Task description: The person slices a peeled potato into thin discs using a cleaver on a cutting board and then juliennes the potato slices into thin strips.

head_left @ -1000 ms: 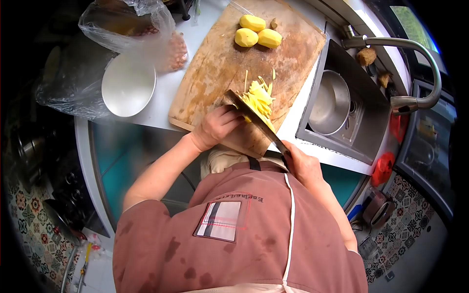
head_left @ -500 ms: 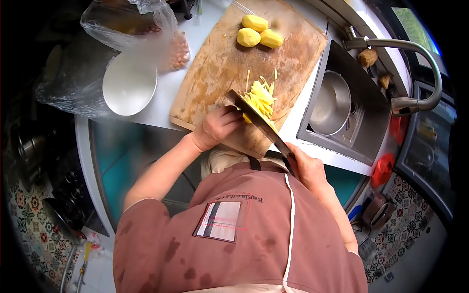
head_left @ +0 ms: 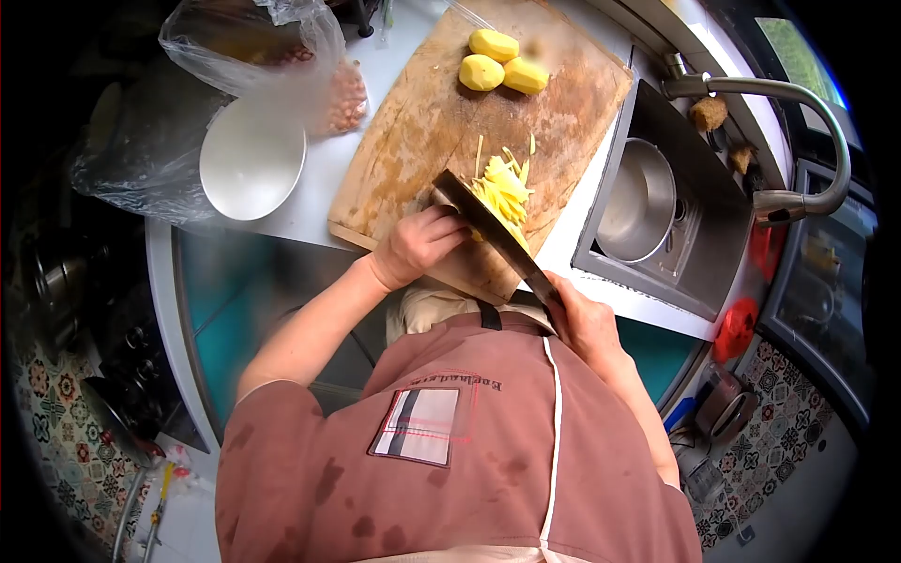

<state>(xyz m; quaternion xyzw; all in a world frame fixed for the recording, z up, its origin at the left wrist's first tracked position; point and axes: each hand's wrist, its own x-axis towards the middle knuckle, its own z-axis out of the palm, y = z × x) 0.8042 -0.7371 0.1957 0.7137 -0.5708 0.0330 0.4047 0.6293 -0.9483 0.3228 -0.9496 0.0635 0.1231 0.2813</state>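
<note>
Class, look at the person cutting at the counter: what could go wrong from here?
1. The left hand is curled right beside the knife, so a slip might nick its fingers.
2. A corner of the cutting board seems to jut past the front edge of the counter, so pressing hard there might tip or shift it.
3. The yellow strips lie loose beside the knife, so a careless sweep might scatter some.

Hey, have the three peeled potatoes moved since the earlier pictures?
No. Against the cutting board, the peeled potatoes keep the same places; both shift slightly in the picture together, as does the sink.
</note>
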